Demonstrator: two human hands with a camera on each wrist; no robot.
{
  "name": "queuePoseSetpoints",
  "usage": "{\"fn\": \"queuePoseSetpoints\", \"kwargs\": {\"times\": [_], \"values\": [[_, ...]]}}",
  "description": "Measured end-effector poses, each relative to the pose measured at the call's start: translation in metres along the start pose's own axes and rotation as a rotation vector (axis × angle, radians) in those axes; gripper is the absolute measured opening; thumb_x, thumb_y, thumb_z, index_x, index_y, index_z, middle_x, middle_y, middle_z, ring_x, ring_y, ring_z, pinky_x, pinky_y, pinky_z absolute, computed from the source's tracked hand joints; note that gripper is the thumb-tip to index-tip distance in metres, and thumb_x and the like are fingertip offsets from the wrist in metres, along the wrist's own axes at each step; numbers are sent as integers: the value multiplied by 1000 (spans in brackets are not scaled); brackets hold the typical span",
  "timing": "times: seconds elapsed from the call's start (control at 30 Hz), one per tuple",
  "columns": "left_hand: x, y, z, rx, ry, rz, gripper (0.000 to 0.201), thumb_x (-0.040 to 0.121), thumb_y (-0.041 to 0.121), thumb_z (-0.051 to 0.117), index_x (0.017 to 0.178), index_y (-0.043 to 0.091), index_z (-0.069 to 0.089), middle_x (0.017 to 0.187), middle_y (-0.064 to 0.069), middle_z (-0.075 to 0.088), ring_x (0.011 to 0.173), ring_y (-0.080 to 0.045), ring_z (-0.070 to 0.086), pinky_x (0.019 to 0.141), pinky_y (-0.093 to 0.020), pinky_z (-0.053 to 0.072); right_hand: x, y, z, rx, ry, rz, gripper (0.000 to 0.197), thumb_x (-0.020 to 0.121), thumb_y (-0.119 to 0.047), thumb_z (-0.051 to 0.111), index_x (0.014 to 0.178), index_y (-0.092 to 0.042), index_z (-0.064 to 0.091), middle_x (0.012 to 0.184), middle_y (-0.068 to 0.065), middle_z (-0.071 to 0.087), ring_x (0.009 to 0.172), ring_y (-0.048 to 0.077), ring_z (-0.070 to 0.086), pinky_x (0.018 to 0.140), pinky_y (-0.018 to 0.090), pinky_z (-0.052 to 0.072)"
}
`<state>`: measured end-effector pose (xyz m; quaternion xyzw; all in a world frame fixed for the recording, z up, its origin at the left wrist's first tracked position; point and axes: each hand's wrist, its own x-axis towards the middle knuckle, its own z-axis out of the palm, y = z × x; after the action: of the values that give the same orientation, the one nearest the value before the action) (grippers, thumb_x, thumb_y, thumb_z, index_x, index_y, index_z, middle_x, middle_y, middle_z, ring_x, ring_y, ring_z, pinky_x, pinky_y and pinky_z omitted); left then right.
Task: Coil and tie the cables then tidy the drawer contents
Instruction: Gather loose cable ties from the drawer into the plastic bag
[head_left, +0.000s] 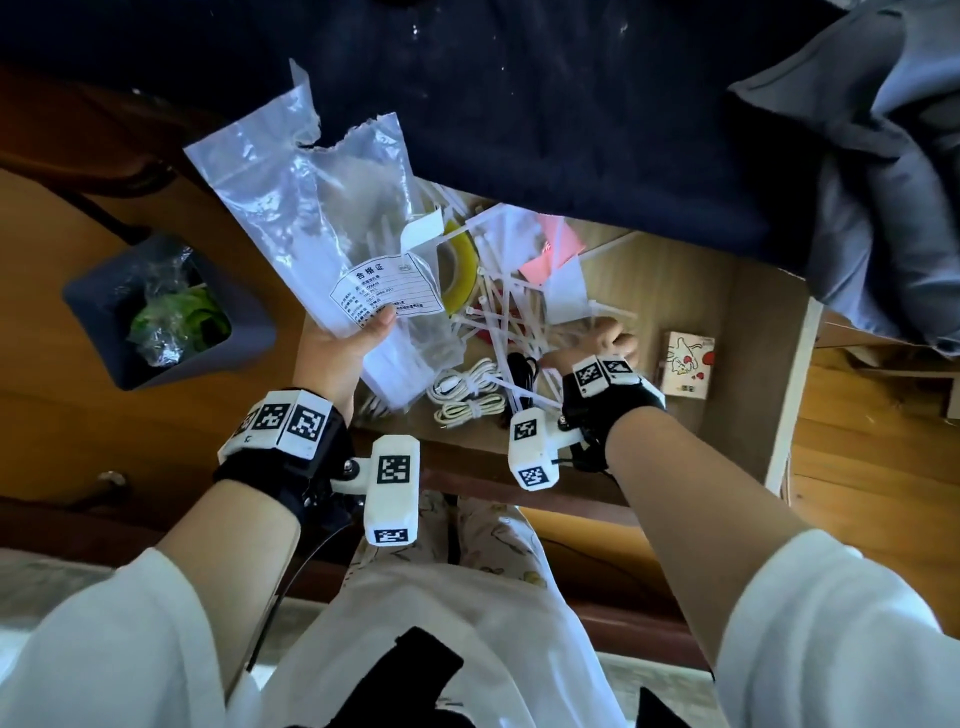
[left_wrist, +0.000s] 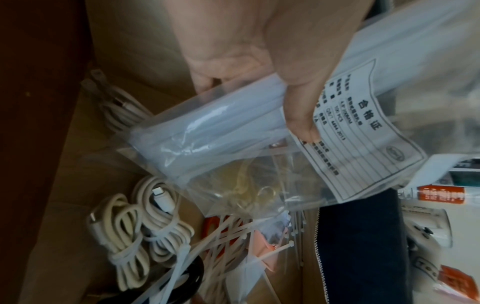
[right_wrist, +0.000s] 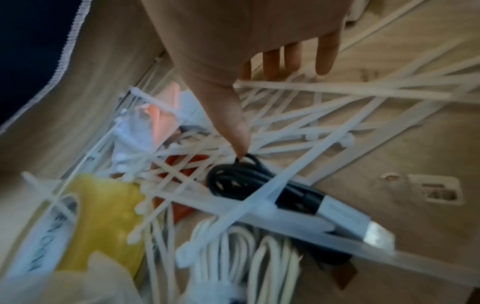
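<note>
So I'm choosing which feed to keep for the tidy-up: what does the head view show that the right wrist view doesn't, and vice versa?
Only the head view shows the left hand holding the plastic bag of zip ties, the grey bin and the small printed box. Only the right wrist view shows the right hand with straight fingers and the black cable's silver plug. Both show loose zip ties, the coiled black cable, white cables and yellow tape in the drawer.

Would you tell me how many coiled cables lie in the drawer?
4: two white coils side by side near the drawer's front, a third white one under the bag, a black one by the right hand. More may be hidden.
</note>
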<state>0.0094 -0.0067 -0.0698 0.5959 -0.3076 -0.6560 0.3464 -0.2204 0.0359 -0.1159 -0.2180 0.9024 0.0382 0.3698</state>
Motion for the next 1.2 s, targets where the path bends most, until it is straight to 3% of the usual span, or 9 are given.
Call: {"fn": "queuePoseSetpoints", "kwargs": {"times": [0.1, 0.17, 0.27, 0.47, 0.63, 0.77, 1.0, 1.07, 1.2], "values": [[0, 0, -1, -7, 19, -24, 57, 65, 29, 81, 116, 11, 62, 118, -6, 66, 113, -21, 61, 105, -43, 41, 2, -13, 4, 133, 89, -57, 58, 78, -16, 60, 130, -9, 36, 136, 14, 31, 131, 35, 28, 105, 39, 26], [-1, 0, -1, -6, 32, -33, 61, 65, 30, 80, 118, 9, 61, 117, -5, 67, 112, -20, 61, 105, -41, 42, 0, -23, 9, 30, -59, -182, 53, 77, -28, 64, 125, -16, 45, 129, 11, 40, 125, 34, 38, 104, 42, 35], [-3, 2, 1, -5, 47, -31, 57, 65, 27, 75, 117, 9, 61, 115, -4, 67, 110, -18, 62, 104, -39, 43, -5, -36, 26, -149, -103, -308, 75, 74, -45, 72, 133, -16, 36, 130, 12, 36, 126, 34, 34, 105, 45, 33], [-2, 2, 1, 2, 43, -29, 61, 68, 26, 78, 122, 7, 58, 119, -7, 66, 113, -19, 61, 105, -42, 42, 5, -40, 28, -289, 84, -371, 84, 73, -44, 72, 138, -15, 27, 133, 12, 32, 125, 33, 32, 101, 43, 32], [-6, 1, 2, 22, 53, -88, 44, 64, 35, 82, 101, 16, 69, 110, -2, 70, 110, -19, 62, 107, -45, 39, 11, -31, 6, -322, -49, -391, 46, 89, -28, 56, 129, -9, 44, 126, 15, 47, 120, 34, 45, 95, 41, 39], [-11, 6, 2, -21, 62, -105, 37, 64, 34, 76, 96, 18, 68, 110, -3, 69, 111, -20, 61, 107, -44, 38, 9, -12, -7, -24, -117, -441, 3, 89, -15, 52, 87, -13, 51, 85, 12, 58, 78, 26, 54, 65, 29, 38], [-22, 14, -2, -83, 5, -107, 35, 63, 29, 77, 95, 18, 67, 109, -3, 69, 110, -19, 62, 108, -46, 37, -20, 19, -30, 591, -138, -539, 30, 99, -8, 38, 76, -20, 52, 53, -5, 44, 42, 1, 45, 61, 30, 44], [-26, 16, -4, -83, -36, -94, 42, 63, 32, 79, 101, 18, 67, 115, -3, 68, 113, -20, 61, 108, -47, 36, -27, 25, -38, 604, -69, -508, 30, 100, -13, 36, 74, -21, 50, 57, -2, 39, 41, 0, 40, 54, 24, 38], [-28, 14, -1, -97, -34, -98, 63, 65, 29, 74, 119, 2, 60, 106, -4, 67, 105, -20, 63, 107, -46, 38, -16, 36, -48, 393, 43, -484, 21, 96, -25, 47, 76, -20, 51, 67, -4, 47, 66, 16, 46, 65, 28, 34]]}}
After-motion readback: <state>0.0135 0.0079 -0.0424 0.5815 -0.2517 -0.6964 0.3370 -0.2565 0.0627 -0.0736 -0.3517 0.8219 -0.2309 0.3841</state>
